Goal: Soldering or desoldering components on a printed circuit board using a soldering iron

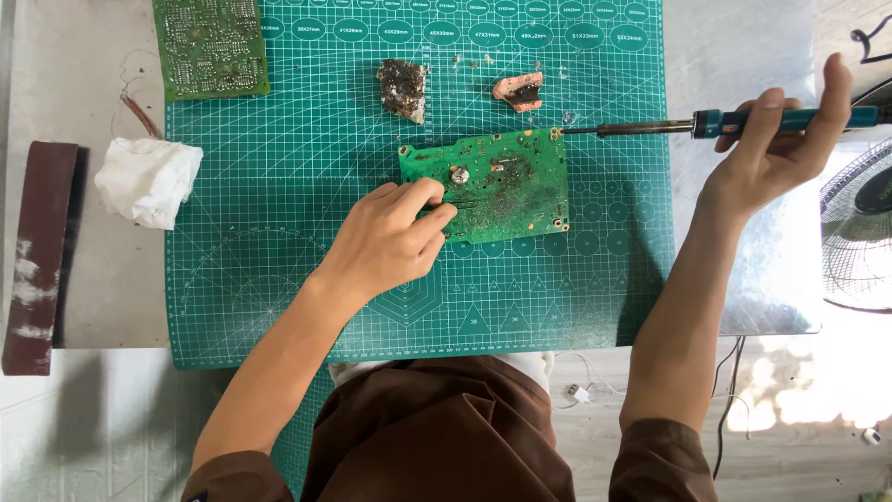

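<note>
We see the left hand resting on the near-left part of a green circuit board, its fingers curled loosely together with the tips pressing down on the board's left edge; it pins the board rather than clamps it. The right hand holds a soldering iron by its teal handle, thumb and forefinger closed around the grip, the other fingers bent alongside. The iron lies nearly level, its long axis running left to right, the dark metal tip pointing left and meeting the far-right corner of the board. The board sits near the middle of a green cutting mat printed with a white grid and rows of ovals along its far edge; the board's long side runs left to right, slightly tilted, and its surface is darkened with scorch marks toward the right. Far of the board lie a dark, crusted lump and a small pink block, close to each other but apart. A second green circuit board lies at the far-left corner of the mat. Left of the mat a crumpled white tissue rests on the grey table, with a dark reddish strip further left. A fan's wire guard shows at the right edge.
</note>
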